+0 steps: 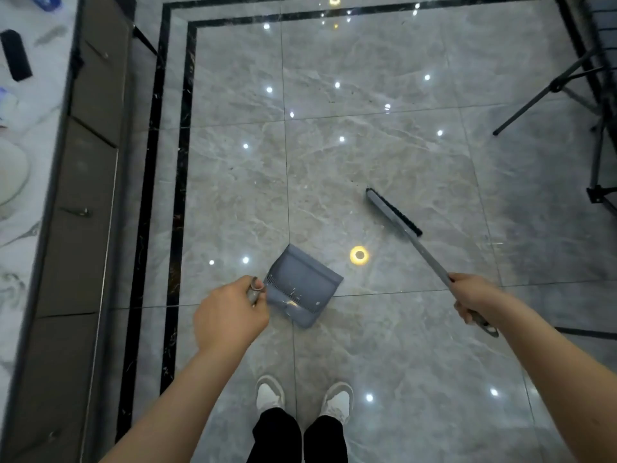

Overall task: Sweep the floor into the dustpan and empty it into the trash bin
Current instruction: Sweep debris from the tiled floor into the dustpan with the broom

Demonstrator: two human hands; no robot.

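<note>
A grey dustpan (302, 284) stands on the glossy grey marble floor (367, 145) just ahead of my feet, its mouth facing up and right. My left hand (230, 312) grips the top of the dustpan's handle. My right hand (474, 299) grips the metal handle of a broom whose black-bristled head (392, 211) rests on the floor to the right of the dustpan, about a pan's length away. Small dark specks (334, 101) lie on the tiles farther ahead. No trash bin is in view.
A long counter with brown drawers (83, 195) and a marble top runs down the left side. Black tripod legs (547, 91) and a stand foot (597, 195) occupy the right edge. A black inlay border (182, 162) frames the floor. My white shoes (270, 394) are below.
</note>
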